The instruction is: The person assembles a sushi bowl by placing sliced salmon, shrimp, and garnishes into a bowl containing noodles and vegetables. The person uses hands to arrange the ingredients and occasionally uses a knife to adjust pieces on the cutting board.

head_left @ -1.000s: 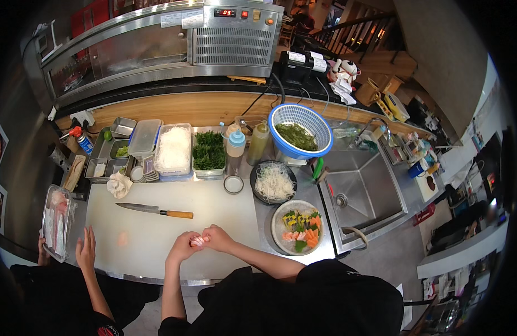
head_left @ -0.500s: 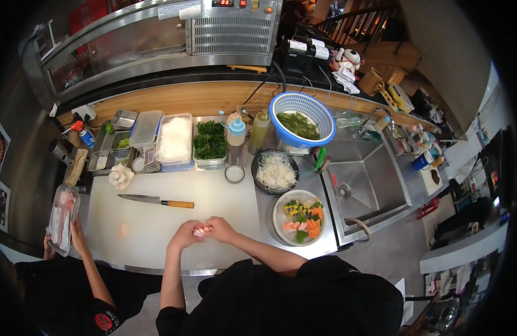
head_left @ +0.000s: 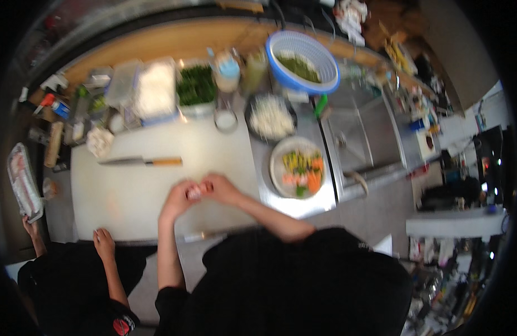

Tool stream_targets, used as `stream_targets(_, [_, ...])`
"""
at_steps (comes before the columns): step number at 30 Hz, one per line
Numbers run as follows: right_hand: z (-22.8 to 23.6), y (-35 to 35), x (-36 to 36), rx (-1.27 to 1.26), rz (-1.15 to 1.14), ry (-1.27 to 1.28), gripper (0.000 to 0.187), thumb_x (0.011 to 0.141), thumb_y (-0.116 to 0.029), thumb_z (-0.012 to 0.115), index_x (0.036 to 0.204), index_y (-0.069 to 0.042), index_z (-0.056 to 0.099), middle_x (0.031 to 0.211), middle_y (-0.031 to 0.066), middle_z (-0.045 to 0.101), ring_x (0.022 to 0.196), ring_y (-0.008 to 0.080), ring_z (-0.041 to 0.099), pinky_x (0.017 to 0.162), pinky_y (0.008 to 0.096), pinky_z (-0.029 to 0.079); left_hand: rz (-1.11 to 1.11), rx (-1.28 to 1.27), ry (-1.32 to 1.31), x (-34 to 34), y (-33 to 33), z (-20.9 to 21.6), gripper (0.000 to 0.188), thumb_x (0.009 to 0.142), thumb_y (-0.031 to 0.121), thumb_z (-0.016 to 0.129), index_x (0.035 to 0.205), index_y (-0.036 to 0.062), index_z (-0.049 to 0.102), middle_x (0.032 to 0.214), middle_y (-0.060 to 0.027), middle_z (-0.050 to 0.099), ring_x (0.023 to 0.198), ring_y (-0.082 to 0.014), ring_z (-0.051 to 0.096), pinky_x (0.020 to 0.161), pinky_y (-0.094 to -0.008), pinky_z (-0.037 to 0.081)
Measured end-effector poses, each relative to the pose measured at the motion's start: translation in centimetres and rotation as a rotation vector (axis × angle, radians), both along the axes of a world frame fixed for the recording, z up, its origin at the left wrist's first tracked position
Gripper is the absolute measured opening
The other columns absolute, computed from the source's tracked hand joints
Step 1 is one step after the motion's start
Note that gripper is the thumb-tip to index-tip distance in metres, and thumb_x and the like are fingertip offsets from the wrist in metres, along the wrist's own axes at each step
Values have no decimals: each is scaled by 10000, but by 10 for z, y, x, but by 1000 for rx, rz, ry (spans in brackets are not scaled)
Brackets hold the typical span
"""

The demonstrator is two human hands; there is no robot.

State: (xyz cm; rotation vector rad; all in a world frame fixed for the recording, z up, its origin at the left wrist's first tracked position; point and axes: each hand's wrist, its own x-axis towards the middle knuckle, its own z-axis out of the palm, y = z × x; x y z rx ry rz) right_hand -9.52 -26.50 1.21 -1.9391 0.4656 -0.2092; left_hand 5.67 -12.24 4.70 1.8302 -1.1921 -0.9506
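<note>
Pink-and-white slices [head_left: 195,192] stay pinched between left hand [head_left: 181,196] and right hand [head_left: 220,189], handling uninterrupted; a black-clad co-worker [head_left: 73,283] now holds the clear plastic tray [head_left: 24,178] one-handed.

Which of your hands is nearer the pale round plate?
Right. The right hand is over the cutting board, to the left of the pale round plate; the left hand is farther left, also over the board.

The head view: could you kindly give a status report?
Left hand and right hand together, holding pink-and-white food. Knife lying beyond, on white board, apart from hands.
</note>
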Motion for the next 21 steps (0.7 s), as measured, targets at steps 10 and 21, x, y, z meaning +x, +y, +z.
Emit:
stream_targets(10, [85, -28, -202, -169, -193, 54, 235, 762, -59, 819, 942, -39, 669, 833, 121, 606, 753, 283, 615, 682, 385, 501, -326, -171, 79, -168, -73, 33, 327, 745, 56, 779, 1027, 10, 621, 952, -145, 624, 880, -316, 643, 783, -392, 519])
stream_targets(21, [59, -103, -300, -214, -268, 120, 351, 819, -65, 748, 1119, -49, 567, 931, 163, 651, 842, 377, 660, 722, 453, 525, -173, -244, -20, -285, -149, -5, 326, 767, 71, 780, 1041, 18, 611, 951, -156, 636, 846, -335, 648, 769, -400, 520])
